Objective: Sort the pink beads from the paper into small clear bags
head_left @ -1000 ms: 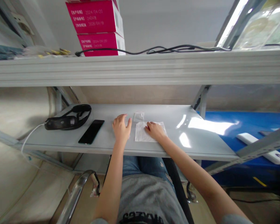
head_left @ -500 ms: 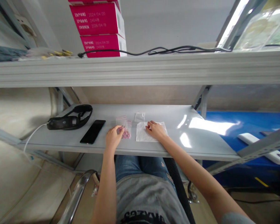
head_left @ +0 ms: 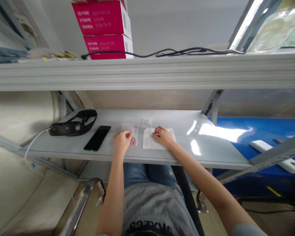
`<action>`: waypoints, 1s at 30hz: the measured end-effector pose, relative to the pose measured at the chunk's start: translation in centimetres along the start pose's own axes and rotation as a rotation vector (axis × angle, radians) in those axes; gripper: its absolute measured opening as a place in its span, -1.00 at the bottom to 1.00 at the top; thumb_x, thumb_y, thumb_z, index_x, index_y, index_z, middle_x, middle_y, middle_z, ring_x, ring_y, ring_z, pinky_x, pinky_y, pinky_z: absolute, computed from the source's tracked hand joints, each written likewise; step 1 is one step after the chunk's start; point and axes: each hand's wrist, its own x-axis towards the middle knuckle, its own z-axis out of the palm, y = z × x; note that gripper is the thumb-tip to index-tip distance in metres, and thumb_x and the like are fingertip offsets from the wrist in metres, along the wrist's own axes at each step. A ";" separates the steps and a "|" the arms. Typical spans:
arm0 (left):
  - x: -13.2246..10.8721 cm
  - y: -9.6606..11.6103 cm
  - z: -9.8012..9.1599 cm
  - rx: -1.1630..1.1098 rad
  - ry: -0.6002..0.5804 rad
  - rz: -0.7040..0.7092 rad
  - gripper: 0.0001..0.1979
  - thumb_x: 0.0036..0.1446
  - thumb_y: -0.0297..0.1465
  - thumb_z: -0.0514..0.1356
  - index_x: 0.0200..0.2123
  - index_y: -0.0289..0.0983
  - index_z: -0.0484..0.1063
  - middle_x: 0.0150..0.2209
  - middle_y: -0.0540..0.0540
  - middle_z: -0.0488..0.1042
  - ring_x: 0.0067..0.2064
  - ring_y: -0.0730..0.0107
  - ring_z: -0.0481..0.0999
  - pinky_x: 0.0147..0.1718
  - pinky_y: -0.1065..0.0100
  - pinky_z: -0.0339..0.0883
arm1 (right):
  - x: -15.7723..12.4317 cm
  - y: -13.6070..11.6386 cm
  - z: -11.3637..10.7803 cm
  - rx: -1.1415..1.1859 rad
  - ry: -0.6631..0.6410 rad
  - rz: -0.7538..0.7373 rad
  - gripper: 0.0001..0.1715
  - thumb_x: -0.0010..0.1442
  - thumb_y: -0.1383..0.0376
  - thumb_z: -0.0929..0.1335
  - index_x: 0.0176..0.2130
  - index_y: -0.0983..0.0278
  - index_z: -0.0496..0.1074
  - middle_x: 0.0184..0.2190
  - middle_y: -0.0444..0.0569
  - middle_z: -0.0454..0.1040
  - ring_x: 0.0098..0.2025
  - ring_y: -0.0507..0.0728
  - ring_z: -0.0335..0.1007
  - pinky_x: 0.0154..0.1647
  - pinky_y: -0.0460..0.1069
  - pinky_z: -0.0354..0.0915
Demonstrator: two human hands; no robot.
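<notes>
My left hand (head_left: pixel 122 141) is closed, its fingertips pinched together over the left part of a small clear bag of pink beads (head_left: pixel 133 141). Whatever the fingertips hold is too small to make out, and the hand covers some of the beads. Just behind lies another clear zip bag (head_left: pixel 127 125). My right hand (head_left: pixel 163 136) rests on a white sheet (head_left: pixel 149 142), fingers curled in and thumb against them; I cannot make out what they hold. Beyond the sheet is a small clear bag (head_left: pixel 147 122).
A black phone (head_left: pixel 97 138) and a black head strap device (head_left: pixel 73 127) with a white cable lie left on the grey table (head_left: pixel 186 118). Above the table's back runs a shelf (head_left: pixel 147 73) with pink boxes (head_left: pixel 100 19) and black cables (head_left: pixel 182 51). A metal armrest (head_left: pixel 80 206) stands lower left.
My left hand has shifted slightly right, covering more of the beads in the bag. My right hand stays on the white sheet, nearly unmoved.
</notes>
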 end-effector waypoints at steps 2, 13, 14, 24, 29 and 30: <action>0.1 0.2 0.2 0.026 0.005 0.005 -0.82 0.10 -0.31 0.09 -0.38 -0.22 0.47 -0.31 -0.09 0.54 -0.23 0.23 0.46 -0.25 0.31 0.21 | 0.0 0.1 0.1 0.044 0.047 -0.018 -0.71 0.23 0.17 0.18 -0.28 0.24 0.40 -0.26 -0.06 0.43 -0.33 0.04 0.36 -0.39 -0.09 0.08; 0.9 2.2 -1.2 -0.565 0.355 -0.044 -0.79 0.19 -0.25 -0.02 -0.30 -0.24 0.32 -0.32 -0.10 0.47 -0.23 0.31 0.46 -0.20 0.32 0.29 | -0.1 1.6 -0.9 0.432 0.418 0.109 -0.68 0.20 0.15 0.17 -0.20 0.28 0.36 -0.40 -0.06 0.42 -0.46 0.03 0.26 -0.37 -0.08 0.16; 1.0 2.9 -1.2 -0.688 0.356 -0.077 -0.78 0.19 -0.23 -0.01 -0.30 -0.23 0.30 -0.34 -0.09 0.46 -0.25 0.34 0.47 -0.24 0.35 0.31 | -0.2 1.7 -1.2 0.475 0.412 0.095 -0.67 0.20 0.15 0.17 -0.21 0.28 0.37 -0.38 -0.04 0.42 -0.46 0.03 0.26 -0.36 -0.07 0.18; 1.7 8.7 2.0 -1.430 -0.083 -0.337 -0.80 0.13 -0.20 0.05 -0.27 -0.20 0.19 -0.37 -0.03 0.51 -0.43 0.46 0.53 -0.50 0.47 0.37 | -0.5 2.8 -3.3 1.033 -0.022 -0.033 -0.56 0.13 0.04 0.24 -0.21 0.33 0.43 -0.43 -0.07 0.42 -0.53 -0.03 0.24 -0.60 -0.14 0.11; 2.7 9.1 4.1 -1.445 -0.183 -0.485 -0.66 0.14 -0.07 -0.01 -0.18 -0.19 0.17 -0.34 -0.02 0.50 -0.55 0.50 0.50 -0.70 0.55 0.24 | -0.7 2.6 -3.5 1.175 -0.072 0.019 -0.61 0.10 0.03 0.27 -0.40 0.32 0.40 -0.55 -0.12 0.34 -0.53 -0.03 0.23 -0.57 -0.14 0.09; 2.8 9.2 4.4 -1.447 -0.185 -0.488 -0.63 0.14 -0.04 -0.04 -0.16 -0.19 0.16 -0.32 -0.03 0.49 -0.52 0.49 0.51 -0.70 0.55 0.25 | -0.7 2.5 -3.5 1.196 -0.080 0.037 -0.60 0.10 0.03 0.27 -0.42 0.32 0.39 -0.55 -0.12 0.34 -0.53 -0.03 0.24 -0.57 -0.14 0.09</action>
